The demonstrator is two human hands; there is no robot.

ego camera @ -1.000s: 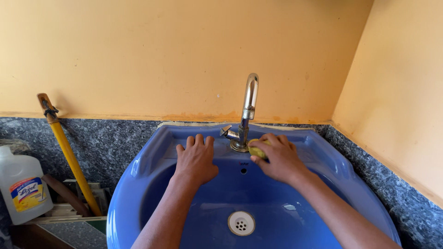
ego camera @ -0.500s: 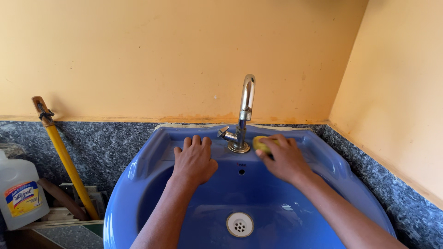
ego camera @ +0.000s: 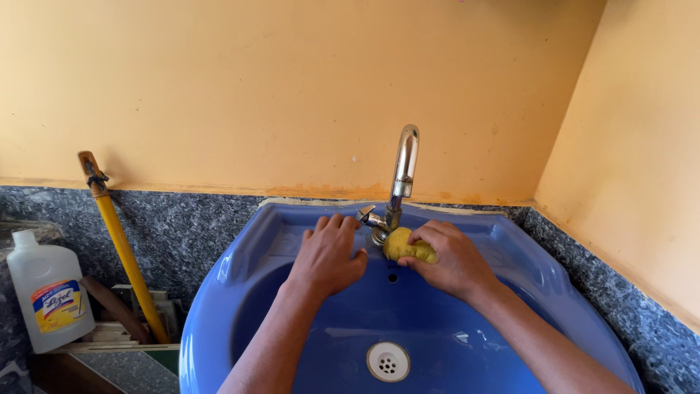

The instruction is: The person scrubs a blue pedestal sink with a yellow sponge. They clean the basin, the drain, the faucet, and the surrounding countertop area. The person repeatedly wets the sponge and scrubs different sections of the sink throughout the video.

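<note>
One yellow sponge [ego camera: 410, 248], rounded, soft-looking and slightly darkened along its upper edge, pressed against the front of the base of the tap [ego camera: 399, 186], on the back ledge of the basin [ego camera: 219, 292]. Right hand [ego camera: 450, 259] closed around the sponge, fingers curled over its right end, thumb beneath. Left hand [ego camera: 328, 257] flat and empty on the ledge just left of the tap, fingers spread narrowly and pointing at the wall, fingertips close to the tap's lever. Two bare forearms running down from the tap toward the lower edge of the view.

One chrome tap, tall with a curved spout, a single short lever angled to its left. One small overflow hole [ego camera: 393, 277] just below the tap, between the two hands. One round white drain [ego camera: 388, 361] with several small holes, well below the tap at the bottom of the glossy blue bowl.

One speckled grey stone counter [ego camera: 168, 226] around the basin, under two plain orange walls meeting right of the tap. Far left of the tap, one yellow stick [ego camera: 120, 244] leaning against the wall, dark cord tied near its top, and one white plastic jug [ego camera: 47, 295] with a yellow label.
</note>
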